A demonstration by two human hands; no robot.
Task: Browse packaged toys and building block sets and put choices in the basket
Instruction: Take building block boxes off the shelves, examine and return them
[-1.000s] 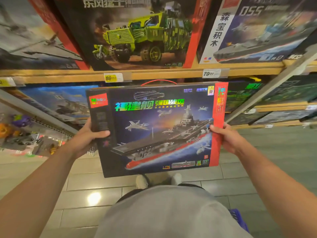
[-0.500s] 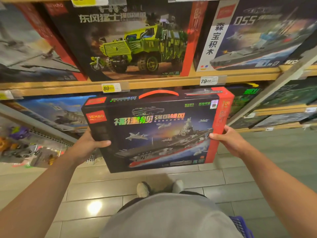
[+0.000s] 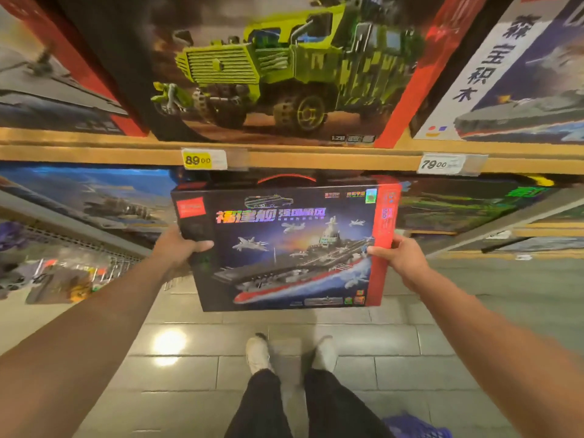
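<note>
Carrier box held upright w/ both hands, long axis L–R, just below shelf edge. Left hand grips left end, right hand right end. Basket down by right foot, so right hand is nearer.

Glossy printed cardboard box, wooden shelf edge, shiny smooth floor tiles.
</note>
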